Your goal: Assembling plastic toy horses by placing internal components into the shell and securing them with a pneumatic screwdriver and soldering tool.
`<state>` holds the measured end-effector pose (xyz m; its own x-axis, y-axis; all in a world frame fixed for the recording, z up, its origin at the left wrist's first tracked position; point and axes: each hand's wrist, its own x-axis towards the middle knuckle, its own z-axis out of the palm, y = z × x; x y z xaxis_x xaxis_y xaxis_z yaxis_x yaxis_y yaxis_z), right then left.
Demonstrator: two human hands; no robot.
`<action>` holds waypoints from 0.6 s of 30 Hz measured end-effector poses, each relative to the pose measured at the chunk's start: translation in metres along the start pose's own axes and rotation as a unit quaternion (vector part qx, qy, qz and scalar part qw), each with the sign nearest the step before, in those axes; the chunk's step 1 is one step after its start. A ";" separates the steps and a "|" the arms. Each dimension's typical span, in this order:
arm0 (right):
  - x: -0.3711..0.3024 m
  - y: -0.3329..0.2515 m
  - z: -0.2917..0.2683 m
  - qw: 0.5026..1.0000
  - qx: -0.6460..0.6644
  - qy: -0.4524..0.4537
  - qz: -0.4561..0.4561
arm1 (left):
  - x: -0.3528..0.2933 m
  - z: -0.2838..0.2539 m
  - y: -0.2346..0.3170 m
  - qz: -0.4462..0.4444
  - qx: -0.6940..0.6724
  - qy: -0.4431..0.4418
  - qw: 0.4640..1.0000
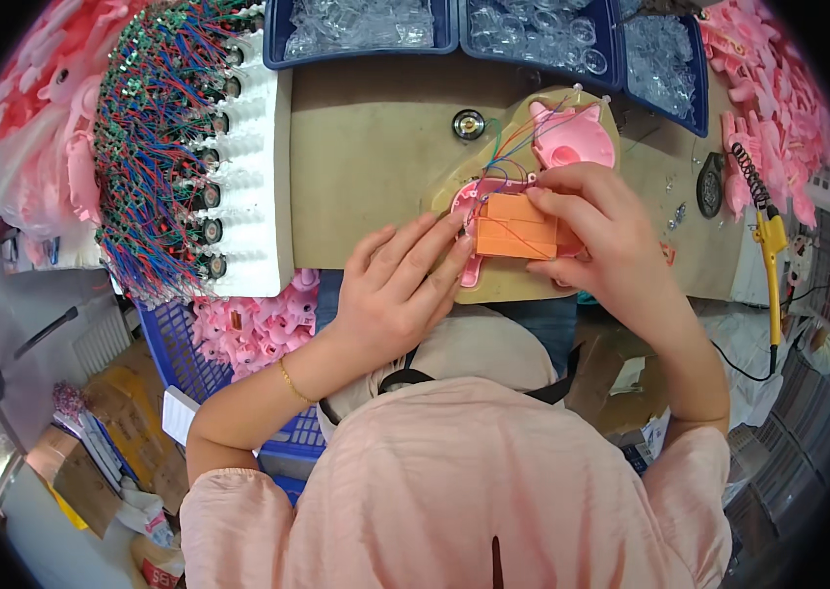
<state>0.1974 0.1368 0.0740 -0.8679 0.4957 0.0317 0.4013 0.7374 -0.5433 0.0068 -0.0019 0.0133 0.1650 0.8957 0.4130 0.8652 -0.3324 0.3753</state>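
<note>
My right hand grips an orange plastic box, probably a battery box, with fingers at its far corner and thumb at its near side. Thin red and blue wires run across the box. Beneath it lies a pink toy shell, partly hidden by the box and my hands. My left hand has its fingers stretched out, their tips at the shell's left edge beside the box. Colored wires lead from the shell toward a pink head-shaped part on a tan, shaped board.
A small round speaker lies left of the board. White foam with wired speakers fills the left side. Blue bins of clear parts line the back. A yellow soldering iron hangs at right. Pink shells fill a blue basket below.
</note>
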 end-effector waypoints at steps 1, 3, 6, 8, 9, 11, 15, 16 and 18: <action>-0.002 0.001 0.001 1.000 -0.002 0.018 -0.004 | 0.000 0.002 -0.001 0.002 0.001 0.001 1.000; 0.003 0.001 -0.008 1.000 -0.004 0.003 0.004 | 0.003 0.005 -0.004 -0.006 -0.038 0.015 0.999; -0.003 -0.006 -0.006 0.999 -0.013 0.018 0.030 | 0.014 -0.014 -0.012 -0.024 -0.118 -0.023 0.992; -0.014 -0.005 -0.009 0.998 -0.023 0.044 0.043 | 0.030 -0.025 -0.013 -0.021 -0.080 0.006 0.997; -0.020 -0.004 -0.014 0.994 -0.014 0.064 0.086 | 0.045 -0.032 -0.006 -0.006 -0.049 -0.008 0.999; -0.028 -0.001 -0.022 0.987 -0.006 0.087 0.136 | 0.068 -0.035 0.005 0.015 -0.022 -0.024 0.999; -0.025 0.005 -0.012 0.991 -0.094 0.072 0.056 | 0.087 -0.020 0.005 0.064 0.016 -0.085 0.994; -0.028 0.007 -0.006 0.989 -0.113 0.090 0.042 | 0.087 -0.017 0.005 0.075 0.023 -0.105 0.991; -0.031 0.012 -0.002 0.989 -0.101 0.102 0.040 | 0.089 -0.014 0.007 0.078 0.031 -0.113 0.990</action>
<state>0.2295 0.1316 0.0680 -0.7625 0.6229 0.1749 0.5343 0.7587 -0.3728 0.0211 0.0712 0.0643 0.3945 0.8805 0.2627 0.8473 -0.4593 0.2668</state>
